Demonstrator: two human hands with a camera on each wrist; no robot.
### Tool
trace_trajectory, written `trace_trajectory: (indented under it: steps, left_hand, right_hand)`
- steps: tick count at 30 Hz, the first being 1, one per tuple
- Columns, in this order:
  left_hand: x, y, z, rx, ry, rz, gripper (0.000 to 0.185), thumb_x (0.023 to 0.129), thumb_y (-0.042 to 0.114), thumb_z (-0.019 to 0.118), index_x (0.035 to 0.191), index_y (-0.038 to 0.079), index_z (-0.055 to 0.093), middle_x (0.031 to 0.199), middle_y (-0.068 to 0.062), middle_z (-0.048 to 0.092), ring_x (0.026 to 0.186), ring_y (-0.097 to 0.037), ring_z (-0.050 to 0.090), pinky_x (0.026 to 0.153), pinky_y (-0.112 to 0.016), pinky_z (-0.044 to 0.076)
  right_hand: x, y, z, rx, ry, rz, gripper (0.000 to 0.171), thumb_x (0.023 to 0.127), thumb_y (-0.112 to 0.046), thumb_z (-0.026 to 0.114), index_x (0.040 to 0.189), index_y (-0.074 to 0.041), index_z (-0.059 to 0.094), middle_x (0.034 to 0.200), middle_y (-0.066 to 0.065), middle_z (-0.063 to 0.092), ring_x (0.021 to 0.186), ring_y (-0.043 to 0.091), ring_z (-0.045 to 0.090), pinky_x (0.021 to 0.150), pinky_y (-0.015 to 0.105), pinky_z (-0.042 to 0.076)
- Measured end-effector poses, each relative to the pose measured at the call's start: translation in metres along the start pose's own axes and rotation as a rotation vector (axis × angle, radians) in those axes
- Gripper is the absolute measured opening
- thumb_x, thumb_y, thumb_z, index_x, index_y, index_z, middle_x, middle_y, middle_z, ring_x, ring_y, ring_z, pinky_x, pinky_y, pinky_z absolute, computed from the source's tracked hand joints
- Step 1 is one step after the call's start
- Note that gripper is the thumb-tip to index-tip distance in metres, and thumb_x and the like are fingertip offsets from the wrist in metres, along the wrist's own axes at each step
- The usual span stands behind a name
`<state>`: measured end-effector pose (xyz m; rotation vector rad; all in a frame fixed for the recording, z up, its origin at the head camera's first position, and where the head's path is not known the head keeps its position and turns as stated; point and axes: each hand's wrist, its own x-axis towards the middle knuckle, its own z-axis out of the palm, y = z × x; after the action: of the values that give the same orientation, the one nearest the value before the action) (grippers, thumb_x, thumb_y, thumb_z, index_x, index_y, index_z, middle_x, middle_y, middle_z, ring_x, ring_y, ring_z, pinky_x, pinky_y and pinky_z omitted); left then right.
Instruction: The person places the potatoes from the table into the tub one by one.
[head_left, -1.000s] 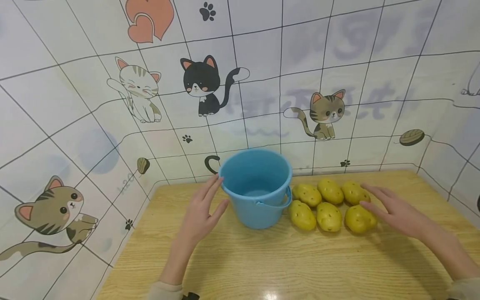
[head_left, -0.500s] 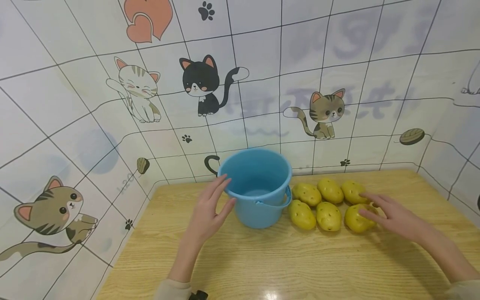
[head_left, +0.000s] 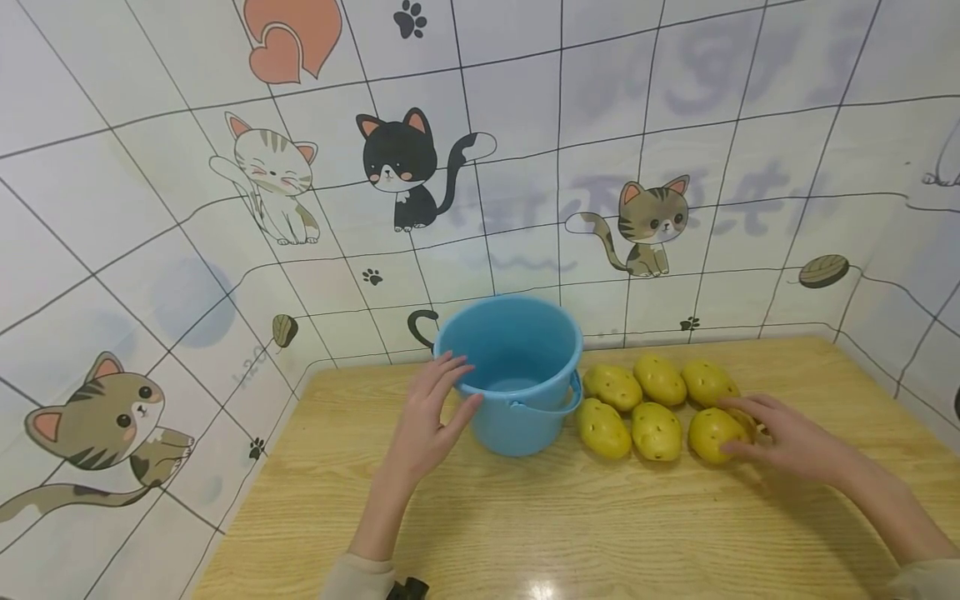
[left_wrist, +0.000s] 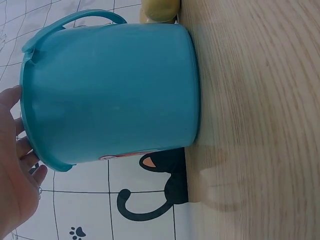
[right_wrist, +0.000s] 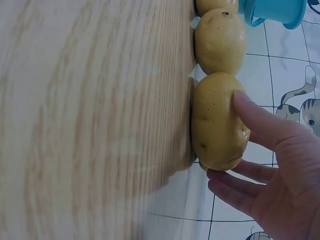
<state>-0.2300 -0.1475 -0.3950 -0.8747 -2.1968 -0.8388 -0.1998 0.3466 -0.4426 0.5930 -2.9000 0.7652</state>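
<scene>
A cat-tiled wall backs the wooden counter (head_left: 525, 517). The front-right potato (head_left: 712, 435) is pinched by the right hand (head_left: 787, 437); firm, smooth, probably light. The bucket (head_left: 517, 375) rim is touched by the spread left hand (head_left: 423, 421).

A blue bucket (left_wrist: 112, 92) stands on the wooden surface (left_wrist: 260, 120), its handle (left_wrist: 95, 17) folded down. The left hand (left_wrist: 15, 170) touches its rim with its fingertips (left_wrist: 37, 172). A yellow potato (left_wrist: 160, 9) lies just behind it.
</scene>
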Motion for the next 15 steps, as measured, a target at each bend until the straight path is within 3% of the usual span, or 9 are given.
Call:
trace_trajectory:
  steps: [3, 9, 12, 15]
  left_hand:
    - [0.0007, 0.0004, 0.0012, -0.013, 0.005, -0.005, 0.035, 0.096, 0.027, 0.069, 0.125, 0.007, 0.067, 0.135, -0.01, 0.061, 0.139, -0.035, 0.043, 0.113, -0.058, 0.028]
    - [0.0024, -0.0001, 0.0035, -0.042, 0.015, 0.008, 0.026, 0.096, 0.027, 0.069, 0.112, 0.007, 0.069, 0.125, -0.009, 0.064, 0.134, -0.04, 0.046, 0.112, -0.059, 0.029]
    - [0.0023, -0.0005, 0.0045, -0.057, 0.02, 0.008, 0.022, 0.096, 0.027, 0.069, 0.108, 0.008, 0.069, 0.12, -0.009, 0.064, 0.133, -0.042, 0.046, 0.112, -0.059, 0.029]
    - [0.0024, 0.0, 0.0055, -0.067, 0.008, -0.011, 0.021, 0.096, 0.028, 0.07, 0.105, 0.009, 0.067, 0.117, -0.007, 0.063, 0.135, -0.039, 0.045, 0.113, -0.057, 0.027]
  right_hand:
    - [0.0004, 0.0015, 0.0021, -0.01, -0.013, -0.009, 0.075, 0.081, -0.033, 0.085, 0.137, 0.004, 0.052, 0.127, 0.039, 0.049, 0.107, 0.05, 0.057, 0.082, 0.062, 0.05]
    - [0.0013, 0.0047, 0.0048, 0.01, -0.047, -0.007, 0.081, 0.078, -0.031, 0.087, 0.139, 0.004, 0.048, 0.122, 0.032, 0.056, 0.094, 0.02, 0.057, 0.07, 0.03, 0.052]
    - [0.0023, 0.0037, 0.0044, 0.029, -0.05, -0.008, 0.081, 0.077, -0.031, 0.087, 0.139, 0.005, 0.048, 0.122, 0.029, 0.058, 0.091, 0.014, 0.057, 0.069, 0.028, 0.052]
    - [0.0039, 0.0037, 0.0027, 0.016, -0.051, -0.007, 0.083, 0.076, -0.033, 0.088, 0.137, 0.008, 0.049, 0.124, 0.031, 0.059, 0.094, 0.021, 0.061, 0.073, 0.035, 0.053]
